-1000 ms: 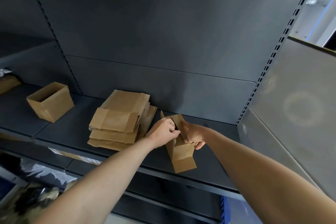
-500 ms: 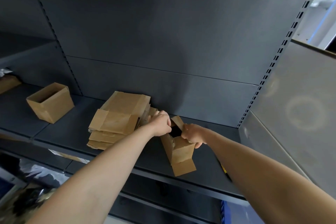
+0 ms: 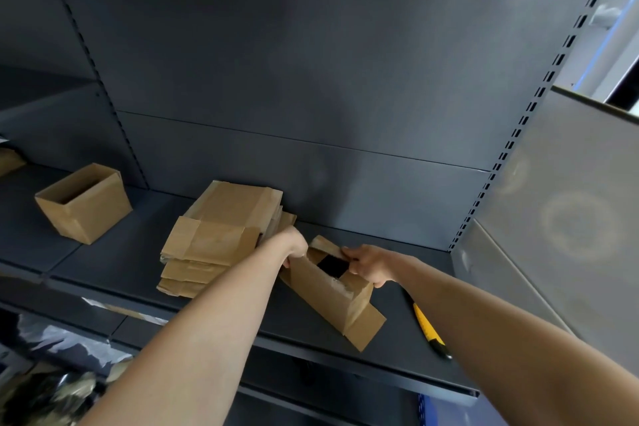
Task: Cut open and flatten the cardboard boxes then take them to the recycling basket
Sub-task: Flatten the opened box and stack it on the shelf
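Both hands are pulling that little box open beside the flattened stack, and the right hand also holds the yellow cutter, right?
Not quite: the head view shows the yellow cutter lying on the shelf, right of the box, in no hand. Left hand and right hand do both grip the box beside the flattened stack.

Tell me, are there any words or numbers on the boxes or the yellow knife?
No text can be read anywhere.
The box held by the left hand and the right hand is plain brown; so are the flattened stack and the open box.
The yellow cutter is too small to show any print.
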`<action>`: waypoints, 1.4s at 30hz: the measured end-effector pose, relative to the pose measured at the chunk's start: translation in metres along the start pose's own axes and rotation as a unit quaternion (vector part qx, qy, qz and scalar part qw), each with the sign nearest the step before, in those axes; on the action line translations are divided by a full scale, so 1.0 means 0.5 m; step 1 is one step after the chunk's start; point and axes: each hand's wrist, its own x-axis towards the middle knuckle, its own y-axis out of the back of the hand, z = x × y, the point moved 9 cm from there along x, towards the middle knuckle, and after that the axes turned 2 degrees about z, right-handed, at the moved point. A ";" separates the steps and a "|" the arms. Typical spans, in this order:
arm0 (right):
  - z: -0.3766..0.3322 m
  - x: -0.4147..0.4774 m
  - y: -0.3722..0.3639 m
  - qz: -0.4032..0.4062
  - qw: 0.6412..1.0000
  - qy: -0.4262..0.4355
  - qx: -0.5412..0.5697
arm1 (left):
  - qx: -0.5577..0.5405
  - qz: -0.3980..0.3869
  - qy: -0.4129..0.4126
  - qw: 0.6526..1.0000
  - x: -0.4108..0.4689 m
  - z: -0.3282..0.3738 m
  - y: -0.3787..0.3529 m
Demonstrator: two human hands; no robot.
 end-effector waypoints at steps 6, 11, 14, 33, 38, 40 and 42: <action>0.013 0.010 0.002 -0.020 0.999 -0.002 0.049 | -0.029 0.104 -0.060 0.992 0.007 0.030 0.022; 0.011 0.010 0.003 -0.029 0.995 -0.007 0.093 | 0.013 0.156 -0.084 0.984 -0.012 0.040 0.032; 0.008 0.012 0.003 -0.027 0.995 -0.006 0.095 | 0.026 0.132 -0.090 0.987 -0.008 0.043 0.023; 0.052 0.041 0.003 -0.007 0.988 -0.014 0.151 | -0.087 -0.052 -0.149 0.984 -0.005 0.021 -0.037; 0.059 0.052 0.006 0.001 0.988 -0.023 0.154 | -0.152 -0.039 -0.132 0.979 -0.008 0.008 -0.042; 0.058 0.055 0.008 -0.002 0.989 -0.020 0.143 | -0.111 -0.033 -0.146 0.982 -0.008 0.013 -0.044; 0.060 0.054 0.010 0.001 0.989 -0.024 0.149 | -0.064 -0.035 -0.166 0.983 -0.010 0.022 -0.049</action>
